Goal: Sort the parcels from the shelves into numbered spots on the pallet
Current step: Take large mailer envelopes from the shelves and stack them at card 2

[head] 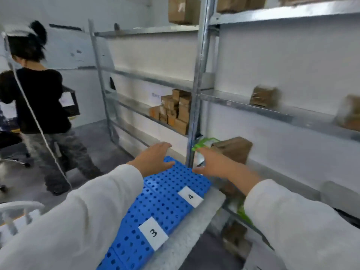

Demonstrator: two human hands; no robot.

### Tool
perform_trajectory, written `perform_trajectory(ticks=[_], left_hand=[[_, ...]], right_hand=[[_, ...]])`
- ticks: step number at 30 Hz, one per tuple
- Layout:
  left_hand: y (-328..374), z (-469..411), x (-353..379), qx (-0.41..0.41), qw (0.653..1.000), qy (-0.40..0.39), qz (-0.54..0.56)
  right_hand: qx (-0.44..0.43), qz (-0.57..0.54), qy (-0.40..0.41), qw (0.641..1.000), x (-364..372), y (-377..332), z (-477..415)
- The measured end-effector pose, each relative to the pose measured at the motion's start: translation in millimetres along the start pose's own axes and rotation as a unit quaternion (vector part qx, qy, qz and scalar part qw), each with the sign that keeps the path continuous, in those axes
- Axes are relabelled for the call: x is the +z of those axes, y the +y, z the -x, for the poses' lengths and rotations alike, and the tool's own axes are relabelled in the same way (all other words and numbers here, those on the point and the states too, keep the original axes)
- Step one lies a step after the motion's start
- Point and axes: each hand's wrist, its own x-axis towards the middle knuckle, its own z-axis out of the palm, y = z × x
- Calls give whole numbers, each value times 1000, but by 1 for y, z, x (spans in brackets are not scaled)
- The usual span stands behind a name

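Two hands reach out over the pallet toward the low shelf, neither holding anything.
The left hand point(153, 158) is wide with straight fingers, above the far end of one blue perforated pallet point(171, 184). The right hand point(214, 164) is spread with the thumb low, just short of one brown parcel point(235, 149) on the low level of the metal shelving point(196, 75). A green-edged tag point(204, 143) sits by its fingertips. Two number cards lie on the pallet: card 3 point(153, 232) and card 4 point(191, 196). The middle level holds one stack of small cartons point(173, 110), too blurred to count, and two single parcels further right point(265, 96) point(348, 114). One other person point(39, 94) in black stands at left, holding a dark crate point(71, 103).
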Motion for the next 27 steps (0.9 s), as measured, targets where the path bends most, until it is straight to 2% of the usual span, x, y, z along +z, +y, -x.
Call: perform_trajectory(ticks=[6,13,20,27], left_hand=[[183,-35,15,155,988,-4,2],[357,-22,34,326,945,-13,15],[469,7,36,435,900,-6,21],[553,8,31,497,867,3,42]], right_hand=[[166,-8,90,982,-50,112,164],[321,-9,170,931,-77,169,335],[430,-18,232,872,-90,190,468],[476,-17,264,839,-109,211,525]])
